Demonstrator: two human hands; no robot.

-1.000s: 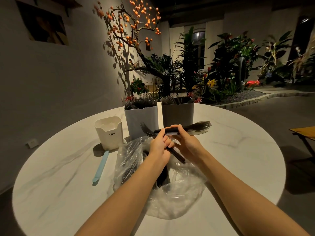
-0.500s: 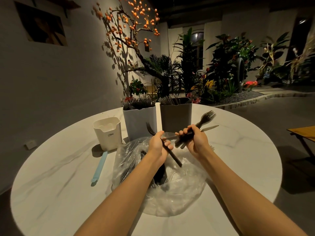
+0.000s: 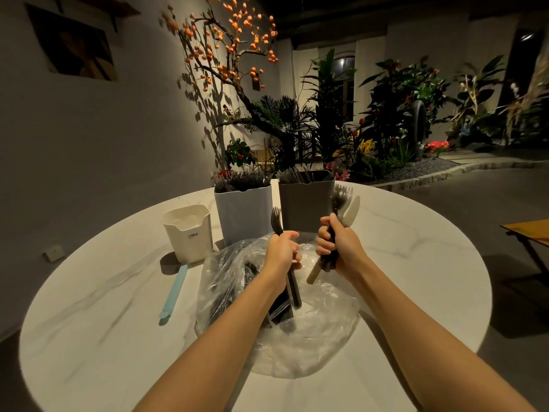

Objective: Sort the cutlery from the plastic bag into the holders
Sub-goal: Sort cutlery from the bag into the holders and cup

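Note:
A clear plastic bag [image 3: 315,331] with dark cutlery inside lies on the round white table [image 3: 89,337]. Over the bag my left hand [image 3: 280,252] grips a black fork [image 3: 277,221] upright, tines up. My right hand [image 3: 338,245] grips a bundle of cutlery [image 3: 344,203] upright: dark forks and a pale knife. Behind the hands stand a light grey holder [image 3: 242,212] full of dark forks and a dark grey holder [image 3: 304,203] with dark cutlery. A smaller white holder [image 3: 188,233] stands to the left.
A light blue utensil [image 3: 175,289] lies flat on the table in front of the white holder. Plants and an orange-fruited tree stand beyond the table's far edge. A wooden piece of furniture [image 3: 528,230] stands to the right.
My right hand has turned its bundle from lying sideways to upright. My left hand has raised its fork upright too. The hands have moved slightly apart.

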